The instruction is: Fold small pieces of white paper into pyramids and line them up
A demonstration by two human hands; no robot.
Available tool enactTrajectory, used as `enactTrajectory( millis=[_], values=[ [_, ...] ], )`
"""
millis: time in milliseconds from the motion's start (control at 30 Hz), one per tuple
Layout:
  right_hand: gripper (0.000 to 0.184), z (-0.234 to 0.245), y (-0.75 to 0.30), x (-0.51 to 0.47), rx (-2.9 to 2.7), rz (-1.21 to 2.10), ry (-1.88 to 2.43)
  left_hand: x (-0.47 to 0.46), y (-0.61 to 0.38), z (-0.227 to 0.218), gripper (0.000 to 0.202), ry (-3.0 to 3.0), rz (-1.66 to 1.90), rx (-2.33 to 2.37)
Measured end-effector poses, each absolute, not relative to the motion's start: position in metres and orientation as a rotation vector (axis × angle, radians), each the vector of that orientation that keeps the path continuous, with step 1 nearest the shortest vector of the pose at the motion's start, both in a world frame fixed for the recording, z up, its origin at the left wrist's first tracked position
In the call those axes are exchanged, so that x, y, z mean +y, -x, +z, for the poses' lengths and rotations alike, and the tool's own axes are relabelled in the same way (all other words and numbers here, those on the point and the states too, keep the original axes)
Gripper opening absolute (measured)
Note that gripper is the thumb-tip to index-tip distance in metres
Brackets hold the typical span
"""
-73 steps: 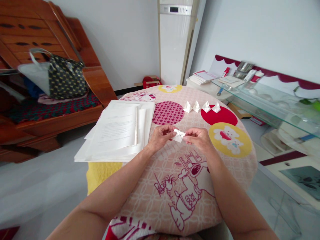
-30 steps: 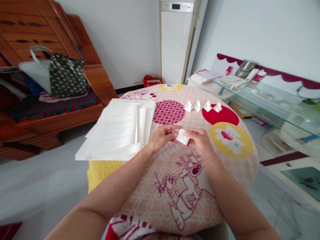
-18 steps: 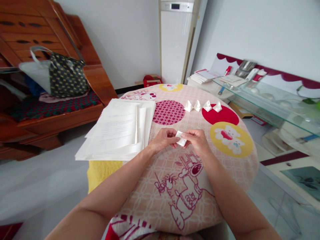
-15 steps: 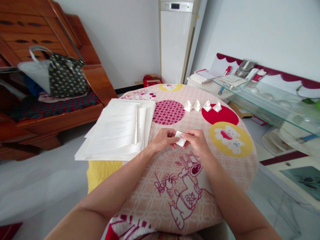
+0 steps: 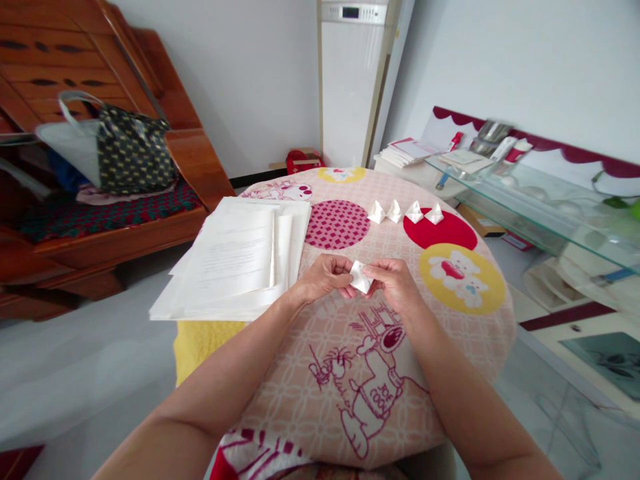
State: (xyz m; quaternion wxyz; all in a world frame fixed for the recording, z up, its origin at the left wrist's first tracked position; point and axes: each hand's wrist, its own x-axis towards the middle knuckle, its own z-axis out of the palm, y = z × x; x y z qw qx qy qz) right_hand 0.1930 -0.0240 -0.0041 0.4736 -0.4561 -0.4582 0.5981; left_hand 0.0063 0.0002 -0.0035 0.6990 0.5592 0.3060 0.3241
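Between my two hands is a small folded piece of white paper (image 5: 361, 277), held just above the patterned tablecloth (image 5: 320, 347). My left hand (image 5: 327, 275) pinches its left side, fingers closed. The right edge is gripped by my right hand (image 5: 393, 277), thumb on top and the other fingers partly hidden behind. Farther back on the table stand several small pointed folded-paper pieces (image 5: 414, 212) in a row. Left of my hands lies a stack of white paper sheets (image 5: 230, 260), some with printed lines.
A glass shelf (image 5: 540, 207) with metal containers and other items stands right of the round table. On the left, a wooden bench (image 5: 185, 160) holds a dark patterned bag (image 5: 131, 150). A tall white air conditioner (image 5: 350, 87) stands behind the table.
Both hands keep hold of the folded paper, and it has turned slightly between the fingers. My left hand has shifted a little. The row of folded pieces and the stack have not moved.
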Motion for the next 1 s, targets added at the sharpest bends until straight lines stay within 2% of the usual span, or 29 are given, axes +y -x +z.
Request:
enactTrajectory(
  millis=[333,467,700,833,1000],
  values=[
    [0.033,-0.008,-0.195,-0.022,-1.251,1.349,1.195,0.005,-0.002,-0.010,0.029,-1.255,0.740,0.696],
    [0.034,-0.009,-0.192,-0.023,-1.322,1.341,1.209,0.007,-0.005,-0.015,0.038,-1.318,0.727,0.726],
    [0.036,-0.007,-0.193,-0.025,-1.303,1.535,1.105,0.008,-0.002,-0.012,0.040,-1.302,0.698,0.696],
    [0.039,-0.009,-0.192,-0.023,-1.251,1.511,1.071,0.007,-0.004,-0.011,0.037,-1.227,0.827,0.758],
    [0.032,-0.013,-0.191,-0.022,-1.359,1.404,1.137,0.007,-0.008,-0.013,0.031,-1.172,0.986,0.809]
  ],
)
